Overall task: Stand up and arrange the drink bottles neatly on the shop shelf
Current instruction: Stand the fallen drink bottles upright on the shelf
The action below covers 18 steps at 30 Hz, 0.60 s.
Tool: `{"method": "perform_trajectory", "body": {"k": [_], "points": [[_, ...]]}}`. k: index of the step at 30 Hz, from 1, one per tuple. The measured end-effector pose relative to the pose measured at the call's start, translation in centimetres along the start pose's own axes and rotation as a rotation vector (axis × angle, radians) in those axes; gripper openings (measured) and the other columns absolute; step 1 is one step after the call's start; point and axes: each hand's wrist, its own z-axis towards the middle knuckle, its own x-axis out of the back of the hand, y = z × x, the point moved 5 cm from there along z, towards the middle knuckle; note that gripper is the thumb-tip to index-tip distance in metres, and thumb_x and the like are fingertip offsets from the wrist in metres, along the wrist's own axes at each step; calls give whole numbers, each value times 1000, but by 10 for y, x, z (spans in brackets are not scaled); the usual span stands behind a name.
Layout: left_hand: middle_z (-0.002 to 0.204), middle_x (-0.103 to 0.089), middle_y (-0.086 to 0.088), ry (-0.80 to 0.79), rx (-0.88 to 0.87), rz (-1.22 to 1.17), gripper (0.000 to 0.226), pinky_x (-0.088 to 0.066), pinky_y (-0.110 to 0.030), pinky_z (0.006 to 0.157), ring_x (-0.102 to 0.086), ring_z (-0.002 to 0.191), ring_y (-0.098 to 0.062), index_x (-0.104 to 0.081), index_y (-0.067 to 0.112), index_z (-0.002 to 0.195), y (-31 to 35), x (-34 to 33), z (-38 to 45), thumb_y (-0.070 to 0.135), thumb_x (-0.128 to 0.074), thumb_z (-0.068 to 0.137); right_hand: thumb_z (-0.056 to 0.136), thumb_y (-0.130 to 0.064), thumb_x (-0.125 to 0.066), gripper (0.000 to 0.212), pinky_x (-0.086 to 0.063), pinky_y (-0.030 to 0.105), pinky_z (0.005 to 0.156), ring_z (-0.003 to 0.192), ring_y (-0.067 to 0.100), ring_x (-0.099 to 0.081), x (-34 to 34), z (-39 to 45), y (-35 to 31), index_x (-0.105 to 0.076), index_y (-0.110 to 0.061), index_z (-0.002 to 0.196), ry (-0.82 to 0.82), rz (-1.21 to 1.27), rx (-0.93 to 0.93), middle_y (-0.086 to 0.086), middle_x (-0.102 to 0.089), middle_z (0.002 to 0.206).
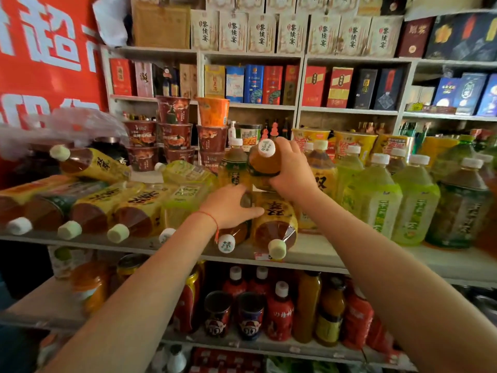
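My right hand [291, 173] grips a brown tea bottle [265, 164] with a white cap, held tilted above the shelf [322, 254]. My left hand [232, 204] lies over a dark bottle [232, 235] that rests on its side, cap toward me. Beside it lies a yellow-labelled tea bottle [275, 224], also cap forward. Several more yellow-labelled bottles [134, 208] lie flat in a row at the left. Upright green tea bottles [376, 195] stand in a row at the right.
Stacked instant noodle cups [174, 130] stand behind the lying bottles. Boxed liquor [269, 82] fills the upper shelves. The lower shelf holds red bottles and cans [279, 310]. A red banner [48, 49] hangs at the left. A plastic bag [67, 125] sits above the left bottles.
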Motion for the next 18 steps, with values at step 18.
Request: {"method": "perform_trajectory", "body": {"k": [18], "points": [[114,-64,-2,24,117,-673,42,-54,-39,87,-59,98,-20,-53,23,134,16,8,70,17,-58,92,69,-29,-90,78,-44,43,107,125,29,-54,-11,79,21,-53,-16,136,-456,-331,-208,7,-61,129]]}}
